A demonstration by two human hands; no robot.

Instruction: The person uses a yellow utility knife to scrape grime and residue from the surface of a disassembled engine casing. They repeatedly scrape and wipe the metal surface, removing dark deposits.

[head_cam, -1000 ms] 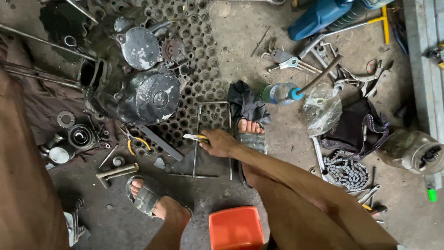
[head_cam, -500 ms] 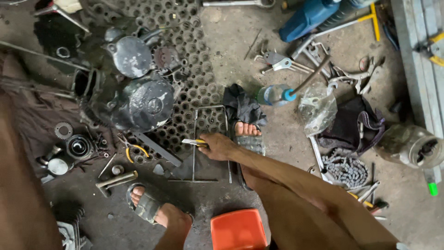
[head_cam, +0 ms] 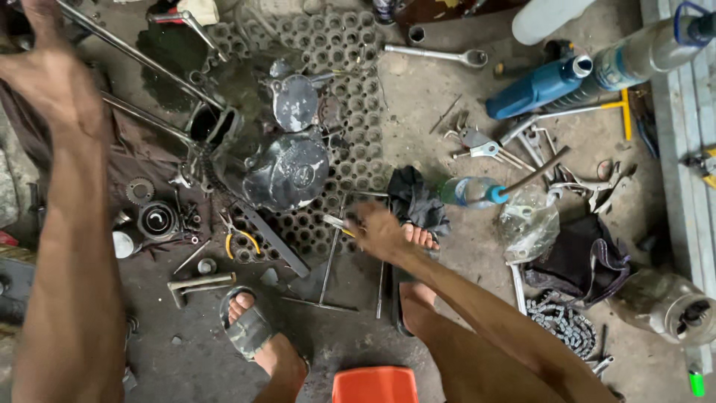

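Upper left of the frame, the left hand (head_cam: 48,78) hangs open and blurred beside the frame tubes (head_cam: 142,60). Centre, the engine (head_cam: 280,160) sits on the mat (head_cam: 339,75). Right of it, the right hand (head_cam: 380,233) grips a yellow-handled tool (head_cam: 337,224), seemingly mid-pickup; using it on the engine would call for steadying first.

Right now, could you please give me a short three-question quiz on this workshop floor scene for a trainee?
1. True or false: the right hand grips a small yellow-handled tool.
2. What lies directly under the engine block: A) perforated rubber mat, B) orange stool, C) drive chain?
3. Fill in: the left hand is raised near the long metal ____.

Key: 1 true; 2 A; 3 rods.
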